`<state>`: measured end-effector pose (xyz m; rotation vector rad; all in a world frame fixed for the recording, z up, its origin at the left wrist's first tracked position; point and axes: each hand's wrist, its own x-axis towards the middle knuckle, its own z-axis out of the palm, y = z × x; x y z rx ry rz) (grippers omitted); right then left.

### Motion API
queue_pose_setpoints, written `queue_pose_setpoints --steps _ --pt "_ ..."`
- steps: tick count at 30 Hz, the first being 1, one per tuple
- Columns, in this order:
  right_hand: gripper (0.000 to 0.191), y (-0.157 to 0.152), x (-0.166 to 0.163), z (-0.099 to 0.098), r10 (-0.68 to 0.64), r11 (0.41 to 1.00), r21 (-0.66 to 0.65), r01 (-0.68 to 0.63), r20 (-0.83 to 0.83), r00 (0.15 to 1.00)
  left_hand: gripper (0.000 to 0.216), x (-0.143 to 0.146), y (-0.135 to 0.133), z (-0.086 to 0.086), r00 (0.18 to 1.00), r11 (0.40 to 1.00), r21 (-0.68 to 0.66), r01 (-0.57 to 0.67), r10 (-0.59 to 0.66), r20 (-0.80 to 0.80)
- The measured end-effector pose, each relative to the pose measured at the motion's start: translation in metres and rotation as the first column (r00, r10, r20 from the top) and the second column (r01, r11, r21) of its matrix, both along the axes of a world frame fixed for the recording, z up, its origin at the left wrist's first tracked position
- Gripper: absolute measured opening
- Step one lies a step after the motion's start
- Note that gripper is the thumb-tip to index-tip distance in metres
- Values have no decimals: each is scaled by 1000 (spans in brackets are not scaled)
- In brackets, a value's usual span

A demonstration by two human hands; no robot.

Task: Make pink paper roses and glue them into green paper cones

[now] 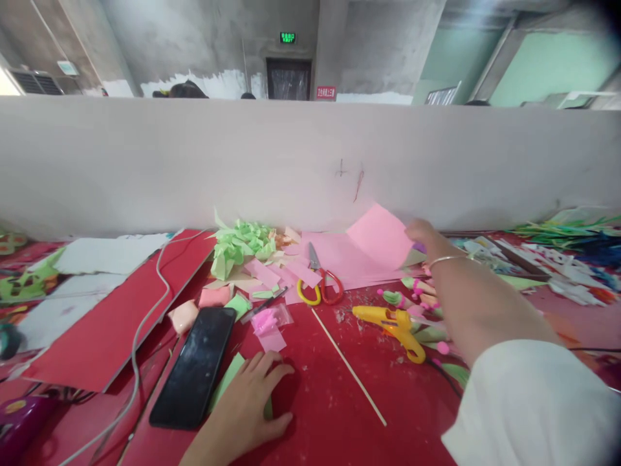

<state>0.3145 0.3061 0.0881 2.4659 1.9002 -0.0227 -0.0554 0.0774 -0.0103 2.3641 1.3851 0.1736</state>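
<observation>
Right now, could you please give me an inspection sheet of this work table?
Surface: red table, dotted with small crumbs.
Job's things: pink sheet, one side lifted; green paper, partly under the left hand.
Clutter: scissors, yellow glue gun, black phone, thin stick, green scraps.
Hands: left hand flat and open on the green paper; right hand grips the pink sheet's edge.
Cables: grey cable winds across the left side.
Surroundings: white partition behind the table; concrete walls beyond.
</observation>
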Motion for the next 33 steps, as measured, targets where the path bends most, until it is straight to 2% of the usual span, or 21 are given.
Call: queue_pose_setpoints --steps 3,6,8,9,10,12,16,17,18,21,22,24,27,28,30,33 --pt "31 -5 -32 52 45 984 172 -49 30 999 35 0 2 -4 999 1000 0 19 -19 32" --pt "32 -35 -81 95 182 921 335 -197 77 980 23 0 5 -8 998 999 36 38 -40 43" --pt "34 -73 -119 109 311 867 374 -329 108 944 26 0 6 -10 1000 996 85 19 -19 -3" --pt "35 -96 -137 109 377 839 376 -393 118 919 28 -1 7 -10 999 993 117 -6 10 -37" --pt "35 -120 -154 105 444 815 357 -457 123 887 29 -3 8 -9 996 987 157 -37 48 -70" --pt "30 -169 -182 82 584 757 287 -587 107 805 29 -8 8 -7 986 963 251 -97 128 -110" --pt "30 -246 -204 5 792 609 116 -785 -29 610 31 -19 -11 7 972 906 376 -192 229 -56" --pt "31 -259 -203 -15 822 567 50 -822 -96 561 36 -20 -21 11 975 907 374 -192 220 -33" --pt "33 -270 -202 -33 811 573 17 -819 -160 563 43 -20 -32 15 983 918 359 -165 181 -9" --pt "40 -294 -196 -71 778 564 -31 -825 -313 544 62 -10 -64 22 996 974 210 82 -88 20" --pt "41 -300 -193 -77 770 566 -42 -824 -329 546 64 -4 -72 23 987 976 154 155 -161 26" --pt "46 -310 -188 -76 743 581 -56 -812 -371 557 57 8 -80 19 976 973 84 213 -216 28" --pt "42 -318 -172 -58 683 587 -39 -809 -512 521 30 19 -78 9 973 971 78 226 -229 25" --pt "40 -319 -164 -52 652 619 -3 -786 -555 516 28 21 -76 6 971 969 80 233 -236 36" --pt "50 -321 -144 -44 595 677 70 -733 -639 488 28 19 -71 5 966 968 62 244 -248 77" --pt "63 -324 -113 -50 515 724 58 -687 -709 482 29 14 -69 9 955 968 -7 251 -247 165"
